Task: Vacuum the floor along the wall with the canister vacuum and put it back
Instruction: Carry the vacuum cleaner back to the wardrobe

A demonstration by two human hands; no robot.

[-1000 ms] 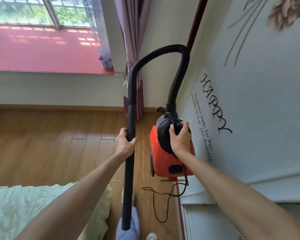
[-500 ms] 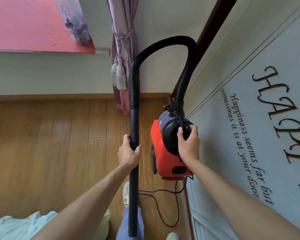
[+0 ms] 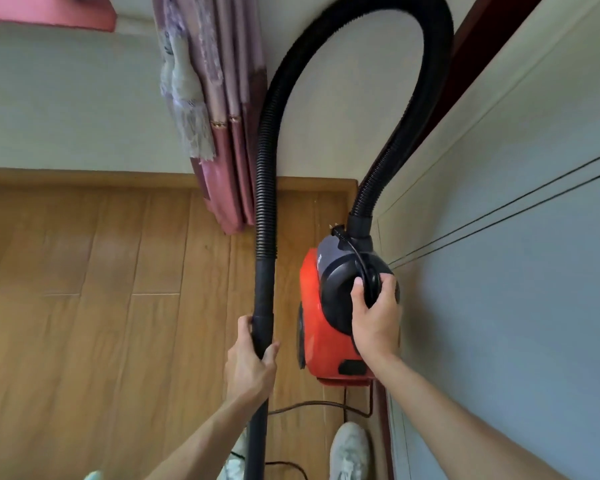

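A red and black canister vacuum is close to the right wall, near the room's corner. My right hand grips the handle on its black top. A ribbed black hose arches from the canister up and over to the left, then runs down into a black wand. My left hand is curled round the wand just below the hose cuff. The wand's lower end leaves the view at the bottom edge. A dark power cord trails on the wooden floor behind the canister.
A pale wall with thin dark lines runs along the right. A pink curtain with a white tassel hangs at the corner, next to the hose. A wooden baseboard lines the far wall. My white shoe stands below the canister.
The view has tilted down and drawn closer to the corner. The vacuum and hose now look larger and nearer the far wall. Both hands keep their holds. The bedding at the lower left has left the view.
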